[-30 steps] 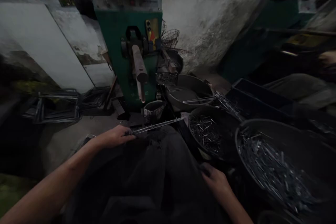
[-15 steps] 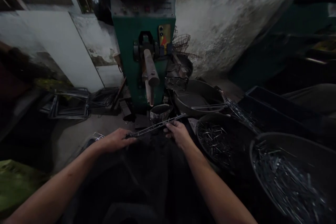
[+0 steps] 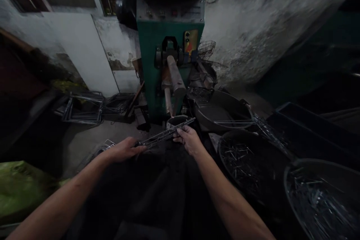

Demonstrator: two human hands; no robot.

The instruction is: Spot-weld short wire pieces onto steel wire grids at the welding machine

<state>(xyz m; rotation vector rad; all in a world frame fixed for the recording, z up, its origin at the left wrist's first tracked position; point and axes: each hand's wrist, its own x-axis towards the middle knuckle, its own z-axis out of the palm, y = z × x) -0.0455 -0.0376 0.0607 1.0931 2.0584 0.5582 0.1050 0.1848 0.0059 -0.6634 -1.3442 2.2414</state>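
A narrow metal wire frame (image 3: 161, 135) with thin rods and short crosspieces slants up to the right above my lap. At its lower left end, my left hand (image 3: 127, 149) is closed around it. Fingers and thumb of my right hand (image 3: 188, 138) pinch it near the upper right end. Just behind the frame is a small round container (image 3: 176, 120), partly covered by it. Above that, the two arms of a green machine (image 3: 152, 78) stick out toward me, apart from the frame.
Dark basins with short metal pieces (image 3: 237, 157) and longer wire pieces (image 3: 317, 202) stand on the right. Behind them a wide pan (image 3: 209, 114) has rods across its rim. Rectangular wire frames (image 3: 84, 108) are stacked on the left floor. A green sack (image 3: 22, 187) lies lower left.
The head view has swung left, so the surroundings sit farther right. The wire frame is turned to show more of its width, and both hands keep hold of it.
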